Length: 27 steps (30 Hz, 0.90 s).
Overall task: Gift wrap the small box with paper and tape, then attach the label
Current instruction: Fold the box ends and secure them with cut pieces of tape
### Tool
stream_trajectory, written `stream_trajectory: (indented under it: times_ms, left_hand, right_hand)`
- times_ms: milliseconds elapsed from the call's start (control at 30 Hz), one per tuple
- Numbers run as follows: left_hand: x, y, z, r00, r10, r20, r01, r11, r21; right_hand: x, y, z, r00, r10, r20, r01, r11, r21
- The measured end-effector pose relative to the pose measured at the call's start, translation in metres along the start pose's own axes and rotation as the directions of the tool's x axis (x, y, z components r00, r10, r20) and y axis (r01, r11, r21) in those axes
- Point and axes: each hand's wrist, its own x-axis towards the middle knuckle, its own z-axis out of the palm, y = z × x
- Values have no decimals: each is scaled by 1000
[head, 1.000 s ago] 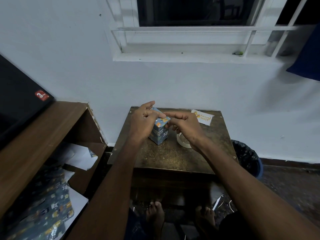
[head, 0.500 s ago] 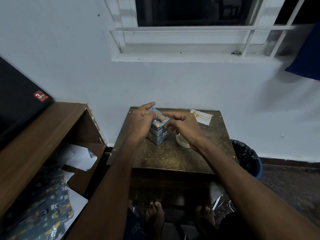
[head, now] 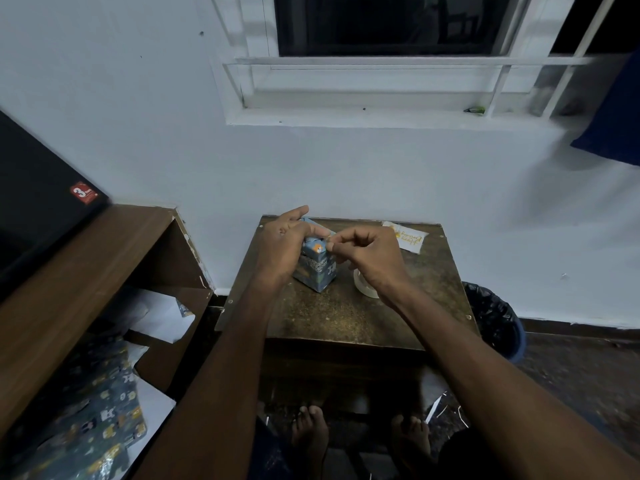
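Note:
The small box, wrapped in blue patterned paper, stands on the brown table. My left hand grips its top left side and holds down the folded paper. My right hand pinches the paper flap at the box's top right edge with fingertips closed. A roll of clear tape lies on the table partly under my right wrist. The white label with yellow print rests at the table's far right corner.
A wooden shelf unit stands to the left, holding white paper and more patterned wrapping paper. A black-lined bin sits right of the table. The white wall is right behind the table. Bare feet are below.
My right hand's fingers have curled from pressing flat on the box top into a pinch at its upper right edge. The box stays in place under my left hand.

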Motion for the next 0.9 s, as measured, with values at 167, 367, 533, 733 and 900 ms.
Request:
stream_trajectory:
  times_ms: [167, 367, 533, 733, 900]
  left_hand:
    - [1, -1, 0, 1000, 13, -1, -13, 1000, 18]
    - [9, -14, -1, 996, 85, 17, -86, 983, 163]
    - [10, -18, 0, 992, 126, 3, -123, 963, 241]
    - [7, -16, 1, 986, 166, 3, -158, 932, 326]
    - [2, -13, 6, 976, 219, -9, -198, 897, 395]
  right_hand:
    - [2, 3, 2, 998, 62, 20, -62, 998, 17]
    - [1, -3, 3, 971, 228, 68, -235, 966, 108]
    - [2, -9, 1, 935, 339, 108, -353, 921, 165]
    - [0, -16, 1, 903, 421, 83, -429, 883, 189]
    - [1, -23, 3, 846, 532, 41, -527, 822, 216]
